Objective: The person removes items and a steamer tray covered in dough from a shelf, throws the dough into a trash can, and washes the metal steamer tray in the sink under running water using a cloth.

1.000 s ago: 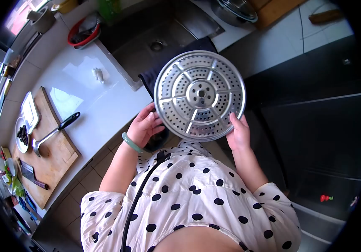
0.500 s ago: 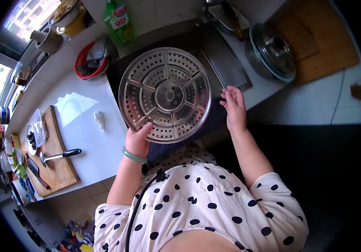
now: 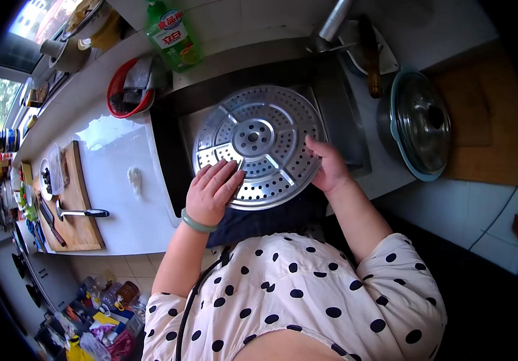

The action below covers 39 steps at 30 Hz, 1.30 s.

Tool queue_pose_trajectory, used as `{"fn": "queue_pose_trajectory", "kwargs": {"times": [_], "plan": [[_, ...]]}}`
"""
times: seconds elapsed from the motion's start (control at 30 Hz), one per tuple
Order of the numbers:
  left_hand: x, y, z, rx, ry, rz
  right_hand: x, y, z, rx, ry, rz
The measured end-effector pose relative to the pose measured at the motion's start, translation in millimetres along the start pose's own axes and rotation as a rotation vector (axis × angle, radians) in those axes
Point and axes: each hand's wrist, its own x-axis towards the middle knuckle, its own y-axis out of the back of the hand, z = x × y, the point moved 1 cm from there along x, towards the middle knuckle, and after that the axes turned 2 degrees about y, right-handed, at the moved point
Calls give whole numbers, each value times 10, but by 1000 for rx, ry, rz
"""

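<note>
A round, perforated stainless-steel steamer rack [image 3: 253, 111] is held over the sink [image 3: 346, 120], with light glinting off its lower left part. My right hand [image 3: 330, 167] grips its right rim, thumb on top and the other fingers partly hidden beneath. On the near left part of the rack, my left hand [image 3: 212, 192] lies with its fingers stretched flat across the holes. A green bangle [image 3: 198, 224] circles my left wrist.
Left of the sink are a red basket [image 3: 114, 90] with a grey cloth and a wooden cutting board [image 3: 84, 222] carrying a ladle [image 3: 81, 212] and knife. A green detergent bottle [image 3: 174, 39] stands behind. To the right sits a lidded glass pot [image 3: 421, 129].
My right hand has come in from beside the rack and taken its right rim. My left hand went from gripping the near edge to lying flat on top. The rack shifted right.
</note>
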Motion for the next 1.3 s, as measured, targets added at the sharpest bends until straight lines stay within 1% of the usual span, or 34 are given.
{"fn": "queue_pose_trajectory", "kwargs": {"times": [0.03, 0.07, 0.1, 0.13, 0.17, 0.2, 0.23, 0.27, 0.3, 0.33, 0.37, 0.43, 0.53, 0.57, 0.63, 0.7, 0.73, 0.77, 0.8, 0.83, 0.87, 0.9, 0.93, 0.97, 1.0, 1.03, 1.07, 1.1, 1.2, 1.3], "plan": [[-21, -29, -22, -5, 31, 6, 34, -70, -68, 64, -25, -14], [-44, -66, -52, -130, 93, 33, 64, -161, -168, 132, -47, -27], [-109, -135, -77, -236, 227, 38, 121, -202, -250, 201, -66, -38], [-259, -291, -104, -452, 569, 92, 238, -100, -395, 76, 26, -104], [-388, -434, -123, -669, 911, 150, 391, -10, -576, -204, 217, 81], [-392, -494, -169, -925, 1206, 226, 562, 68, -777, -487, 407, 265], [-292, -467, -161, -1280, 1236, 371, 744, 147, -996, -914, 695, 384], [-263, -446, -168, -1479, 1295, 352, 945, 337, -1306, -1347, 953, 417], [-247, -437, -182, -1681, 1345, 328, 931, 194, -1537, -1755, 1090, 543], [-229, -436, -204, -1746, 1355, 298, 1102, 336, -1745, -2145, 1219, 669], [-218, -442, -215, -1814, 1366, 264, 1292, 524, -1957, -2330, 1137, 653], [-188, -495, -254, -1904, 1380, 228, 1282, 433, -2009, -2307, 871, 632], [-204, -640, -361, -1963, 1399, 200, 1288, 398, -2007, -2207, 798, 603], [-210, -699, -400, -1968, 1383, 176, 1263, 350, -1995, -2209, 711, 647], [-181, -788, -443, -1952, 1432, 169, 1191, 213, -1911, -2208, 549, 707], [-112, -824, -461, -1915, 1443, 120, 1234, 439, -1890, -2258, 705, 652], [-64, -835, -468, -1927, 1431, 101, 1180, 354, -1785, -2267, 863, 610], [-16, -852, -467, -1942, 1416, 81, 1161, 344, -1648, -2273, 1055, 621], [17, -890, -468, -1959, 1417, 73, 1076, 208, -1414, -2179, 936, 634], [35, -950, -468, -1978, 1419, 66, 1110, 316, -1199, -1824, 1015, 394], [41, -999, -454, -1999, 1420, 61, 1081, 312, -890, -1689, 907, 349], [60, -1053, -445, -2014, 1413, 33, 1091, 334, -655, -1808, 820, 259], [59, -1105, -443, -2026, 1407, 1, 1093, 273, -390, -1892, 730, 211], [89, -1141, -428, -2040, 1399, -30, 1068, 114, -177, -2047, 618, 198], [139, -1163, -392, -1991, 1407, -57, 1111, 113, 56, -2177, 699, 120], [192, -1178, -346, -1943, 1415, -86, 1118, 29, 279, -2217, 727, -18], [204, -1179, -342, -1895, 1426, -113, 1144, -81, 420, -2137, 661, -158], [162, -1176, -377, -1937, 1409, -98, 1162, -173, 514, -2049, 591, -294], [-20, -1130, -527, -2057, 1348, -54, 1239, -820, 255, -2399, 317, -247], [-203, -1075, -662, -2050, 1424, 44, 1690, -361, 165, -2277, 621, -47]]}}
